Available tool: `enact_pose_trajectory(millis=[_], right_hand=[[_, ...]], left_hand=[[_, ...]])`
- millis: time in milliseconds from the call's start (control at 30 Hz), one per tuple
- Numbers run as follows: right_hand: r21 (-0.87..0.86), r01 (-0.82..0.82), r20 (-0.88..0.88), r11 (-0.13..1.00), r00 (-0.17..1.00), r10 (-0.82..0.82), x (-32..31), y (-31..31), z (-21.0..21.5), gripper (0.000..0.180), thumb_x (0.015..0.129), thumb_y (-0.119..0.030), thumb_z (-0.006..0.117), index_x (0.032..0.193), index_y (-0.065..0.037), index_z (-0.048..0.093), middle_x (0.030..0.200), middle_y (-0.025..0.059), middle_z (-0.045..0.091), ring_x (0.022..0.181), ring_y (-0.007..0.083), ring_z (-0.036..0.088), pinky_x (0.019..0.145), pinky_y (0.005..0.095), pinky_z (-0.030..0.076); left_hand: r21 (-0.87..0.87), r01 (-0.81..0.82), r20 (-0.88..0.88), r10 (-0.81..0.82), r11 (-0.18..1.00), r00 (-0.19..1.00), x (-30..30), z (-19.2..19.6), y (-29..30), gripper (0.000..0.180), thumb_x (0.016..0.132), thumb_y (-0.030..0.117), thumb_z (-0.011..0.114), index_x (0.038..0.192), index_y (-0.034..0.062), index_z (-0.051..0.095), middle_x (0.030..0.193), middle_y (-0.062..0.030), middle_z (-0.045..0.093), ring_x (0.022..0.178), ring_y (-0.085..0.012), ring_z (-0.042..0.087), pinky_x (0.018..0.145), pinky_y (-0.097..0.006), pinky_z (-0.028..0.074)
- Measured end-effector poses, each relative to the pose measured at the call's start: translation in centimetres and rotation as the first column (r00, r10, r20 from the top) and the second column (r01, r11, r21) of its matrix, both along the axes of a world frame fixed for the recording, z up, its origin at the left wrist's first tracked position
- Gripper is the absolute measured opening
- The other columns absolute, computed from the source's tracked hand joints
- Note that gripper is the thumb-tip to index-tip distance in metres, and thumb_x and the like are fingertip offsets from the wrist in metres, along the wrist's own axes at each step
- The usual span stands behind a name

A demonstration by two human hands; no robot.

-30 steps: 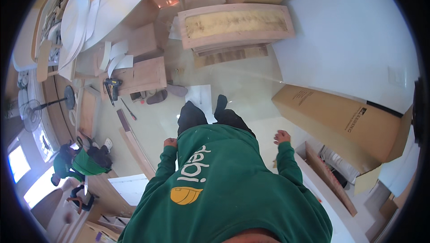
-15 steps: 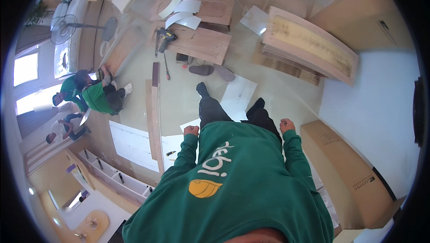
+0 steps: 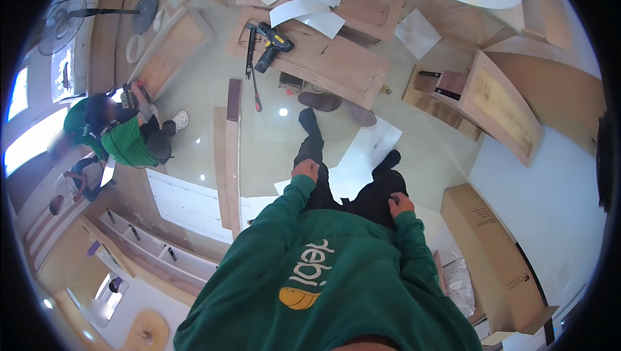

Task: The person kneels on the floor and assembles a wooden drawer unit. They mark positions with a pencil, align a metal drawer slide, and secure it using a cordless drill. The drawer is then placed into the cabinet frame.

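My left hand is loosely curled in front of my left thigh, with nothing visible in it. My right hand hangs with bent fingers beside my right thigh, likewise with no object visible. Ahead of my feet lies a wooden panel bearing a black and yellow nail gun. A screwdriver with a red end rests on the floor beside it. Curved white strips lie across the panels. Two slippers sit close to my left foot. Neither hand touches any of these.
White sheets lie under my feet. Long boards stretch along my left. A curved wooden piece stands to the right, with a cardboard box nearer. Co-workers in green crouch at left near a panel and a fan.
My view has shifted forward, and the panels and nail gun appear closer. My left hand has swung forward and inward; my right hand has come in toward my thigh.
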State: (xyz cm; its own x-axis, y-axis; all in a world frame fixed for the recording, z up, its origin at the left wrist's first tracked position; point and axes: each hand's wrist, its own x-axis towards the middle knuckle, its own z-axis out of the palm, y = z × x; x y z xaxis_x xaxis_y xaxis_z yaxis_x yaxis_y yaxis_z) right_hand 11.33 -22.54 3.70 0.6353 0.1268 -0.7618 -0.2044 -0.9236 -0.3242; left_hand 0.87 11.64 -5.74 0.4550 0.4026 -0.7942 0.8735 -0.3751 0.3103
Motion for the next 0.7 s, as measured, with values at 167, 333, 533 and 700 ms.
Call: enact_pose_trajectory(millis=[167,333,533,700], right_hand=[[0.143,0.003,0.032,0.990,0.999,-0.008,2.2,12.3,-5.1,0.026,0.085,-0.021,0.065,0.107,-0.007,0.066,0.092,0.0134,0.070,0.086,0.0297,0.068,0.078,0.0398,0.054],[0.228,-0.016,-0.049,0.973,0.998,0.028,5.7,19.7,-14.4,0.026,0.086,-0.020,0.063,0.107,-0.005,0.066,0.094,0.0132,0.071,0.087,0.0284,0.069,0.081,0.0374,0.054],[0.258,-0.251,0.001,0.933,0.966,0.259,11.2,26.0,-25.2,0.023,0.084,-0.017,0.063,0.103,-0.005,0.066,0.095,0.0178,0.070,0.090,0.0352,0.067,0.081,0.0428,0.054],[0.266,-0.190,0.260,0.945,0.958,0.120,19.8,32.0,-32.3,0.028,0.087,-0.028,0.060,0.101,-0.005,0.067,0.097,0.0224,0.068,0.092,0.0410,0.064,0.082,0.0457,0.052]], left_hand=[[-0.147,0.123,-0.337,-0.166,0.982,0.927,-1.7,-2.9,1.9,0.075,0.077,0.046,0.074,0.138,0.0157,0.044,0.144,-0.0182,0.037,0.131,-0.0395,0.042,0.103,-0.056,0.038],[-0.046,0.000,-0.394,-0.018,0.999,0.919,-1.6,-5.0,2.5,0.097,0.072,0.053,0.075,0.149,0.0162,0.029,0.154,-0.0192,0.025,0.138,-0.0401,0.033,0.106,-0.057,0.035],[0.129,-0.137,-0.514,0.184,0.982,0.838,2.1,-6.5,1.6,0.078,0.078,0.047,0.069,0.141,0.0094,0.042,0.145,-0.0174,0.040,0.132,-0.0367,0.040,0.105,-0.052,0.036],[0.182,-0.134,-0.488,0.208,0.974,0.848,0.6,-6.5,0.3,0.069,0.079,0.041,0.066,0.136,0.0060,0.049,0.141,-0.0172,0.044,0.129,-0.0366,0.043,0.103,-0.051,0.038]])
